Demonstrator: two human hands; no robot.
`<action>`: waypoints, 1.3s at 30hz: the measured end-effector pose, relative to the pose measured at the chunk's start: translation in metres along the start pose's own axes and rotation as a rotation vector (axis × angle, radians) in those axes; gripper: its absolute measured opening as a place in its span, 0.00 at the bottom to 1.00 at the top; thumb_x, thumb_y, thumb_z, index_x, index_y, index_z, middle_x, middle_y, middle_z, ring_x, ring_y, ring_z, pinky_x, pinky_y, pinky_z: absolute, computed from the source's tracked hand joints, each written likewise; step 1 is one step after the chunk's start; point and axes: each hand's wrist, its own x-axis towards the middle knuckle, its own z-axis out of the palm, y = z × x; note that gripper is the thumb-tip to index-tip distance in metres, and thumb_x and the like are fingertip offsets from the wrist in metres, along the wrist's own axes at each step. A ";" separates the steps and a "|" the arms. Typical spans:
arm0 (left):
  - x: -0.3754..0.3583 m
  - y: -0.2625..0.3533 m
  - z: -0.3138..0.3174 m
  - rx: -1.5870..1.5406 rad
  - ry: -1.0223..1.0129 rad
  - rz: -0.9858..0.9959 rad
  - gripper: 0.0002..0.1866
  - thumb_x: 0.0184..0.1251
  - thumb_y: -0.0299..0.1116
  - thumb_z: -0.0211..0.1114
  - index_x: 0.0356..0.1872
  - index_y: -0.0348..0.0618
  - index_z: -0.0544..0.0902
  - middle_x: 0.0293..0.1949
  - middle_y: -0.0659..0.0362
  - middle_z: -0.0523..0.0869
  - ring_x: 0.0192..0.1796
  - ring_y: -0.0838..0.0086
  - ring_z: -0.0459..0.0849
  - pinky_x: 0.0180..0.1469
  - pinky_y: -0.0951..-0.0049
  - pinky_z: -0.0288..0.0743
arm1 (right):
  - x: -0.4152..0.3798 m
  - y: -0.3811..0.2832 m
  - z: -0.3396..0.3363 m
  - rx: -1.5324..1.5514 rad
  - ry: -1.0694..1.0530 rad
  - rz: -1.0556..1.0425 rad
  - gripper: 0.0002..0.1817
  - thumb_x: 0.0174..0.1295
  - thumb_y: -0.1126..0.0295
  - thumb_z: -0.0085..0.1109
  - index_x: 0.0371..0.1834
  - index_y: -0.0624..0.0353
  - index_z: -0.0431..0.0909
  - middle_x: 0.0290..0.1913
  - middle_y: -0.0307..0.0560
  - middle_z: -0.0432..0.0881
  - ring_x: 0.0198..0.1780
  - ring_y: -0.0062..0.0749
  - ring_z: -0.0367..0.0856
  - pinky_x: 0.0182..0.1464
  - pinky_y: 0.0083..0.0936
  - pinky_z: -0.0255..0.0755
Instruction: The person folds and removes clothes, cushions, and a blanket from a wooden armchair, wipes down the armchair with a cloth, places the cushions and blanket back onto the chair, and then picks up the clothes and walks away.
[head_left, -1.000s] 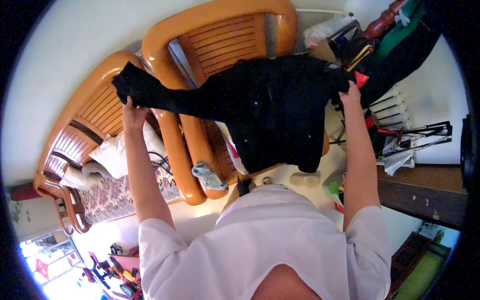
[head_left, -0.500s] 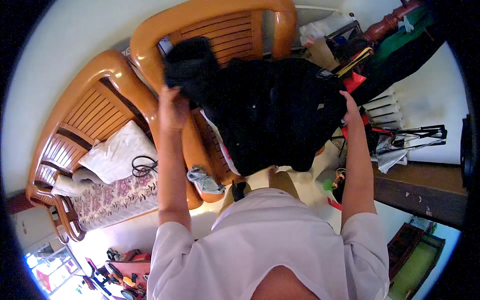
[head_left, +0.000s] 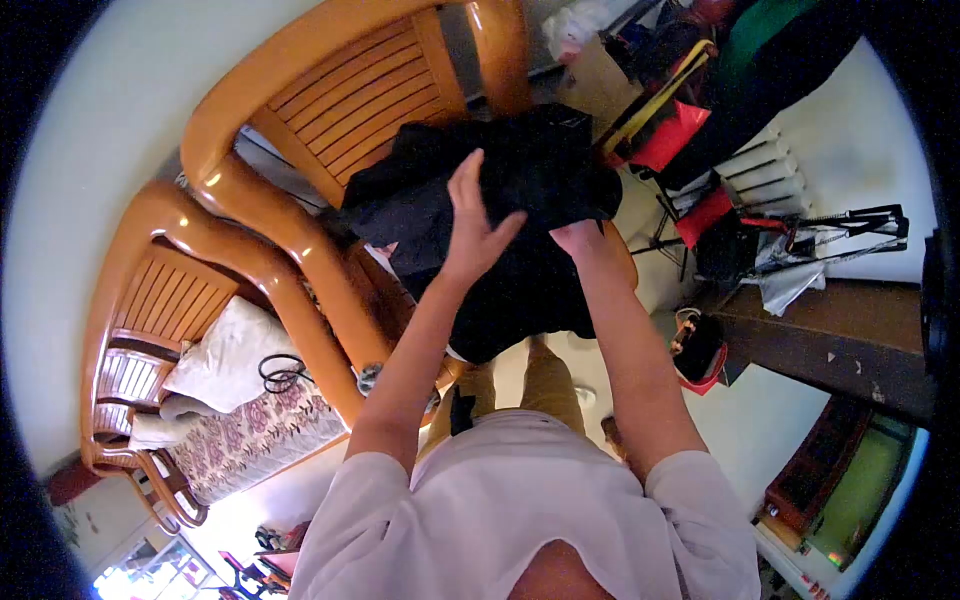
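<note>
A black garment (head_left: 520, 290) lies spread and partly folded over the seat of a wooden chair. Its folds are hard to make out in the dark cloth. Over its middle, my left hand (head_left: 475, 228) hovers with thumb and fingers apart, holding nothing. My right hand (head_left: 580, 238) is at the garment's right side. Black cloth covers its fingers, so their grip is hidden. A bit of white and red cloth (head_left: 383, 257) shows at the garment's left edge.
The wooden chair (head_left: 360, 95) has a thick curved armrest on the left. Beside it stands a wooden sofa (head_left: 165, 300) with a white pillow (head_left: 235, 350) and a coiled black cord (head_left: 285, 374). On the right are a red bag (head_left: 675, 135), a black folding frame (head_left: 860, 230) and a dark bench (head_left: 820, 325).
My left hand has left the garment's upper left part and moved right, opening above the middle. My right hand has moved inward from the right edge. The garment is lower and more folded.
</note>
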 end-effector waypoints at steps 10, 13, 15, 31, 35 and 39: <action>-0.022 -0.128 0.073 0.705 -0.759 -0.236 0.37 0.58 0.38 0.64 0.68 0.66 0.58 0.72 0.48 0.45 0.70 0.45 0.52 0.64 0.54 0.64 | -0.174 -0.012 -0.137 -0.401 0.327 0.728 0.34 0.55 0.57 0.64 0.64 0.57 0.64 0.62 0.46 0.69 0.58 0.33 0.70 0.60 0.29 0.60; -0.021 -0.128 0.074 0.685 -0.679 -0.160 0.30 0.58 0.38 0.64 0.63 0.60 0.67 0.69 0.48 0.54 0.68 0.49 0.59 0.61 0.55 0.68 | -0.214 0.000 -0.145 -0.582 0.368 0.836 0.41 0.50 0.57 0.70 0.65 0.60 0.61 0.60 0.46 0.71 0.57 0.34 0.71 0.58 0.29 0.63; -0.026 -0.108 0.065 0.463 -0.388 -0.094 0.18 0.57 0.31 0.64 0.50 0.49 0.78 0.59 0.50 0.71 0.58 0.57 0.74 0.54 0.63 0.73 | -0.227 0.016 -0.152 -0.524 0.447 0.865 0.45 0.47 0.58 0.72 0.66 0.62 0.60 0.59 0.49 0.72 0.57 0.36 0.71 0.57 0.29 0.65; -0.323 -0.272 0.039 0.306 0.119 -1.504 0.45 0.37 0.33 0.78 0.60 0.38 0.64 0.52 0.50 0.77 0.52 0.59 0.77 0.53 0.68 0.74 | -0.225 0.131 -0.234 -1.114 -0.093 0.623 0.33 0.49 0.48 0.63 0.54 0.60 0.74 0.47 0.60 0.79 0.53 0.51 0.75 0.58 0.35 0.65; -0.307 -0.235 0.048 0.092 0.252 -1.287 0.48 0.36 0.33 0.79 0.63 0.37 0.61 0.54 0.50 0.76 0.56 0.60 0.74 0.57 0.67 0.71 | -0.215 0.069 -0.177 -0.736 0.086 0.922 0.18 0.61 0.62 0.51 0.50 0.60 0.75 0.46 0.49 0.80 0.46 0.39 0.78 0.51 0.30 0.71; -0.285 -0.191 0.032 -0.253 0.175 -1.287 0.53 0.42 0.26 0.76 0.70 0.47 0.50 0.67 0.54 0.61 0.66 0.56 0.62 0.67 0.63 0.59 | -0.250 0.066 -0.217 -0.355 0.121 0.848 0.19 0.61 0.63 0.51 0.53 0.59 0.72 0.51 0.47 0.77 0.49 0.38 0.77 0.54 0.34 0.70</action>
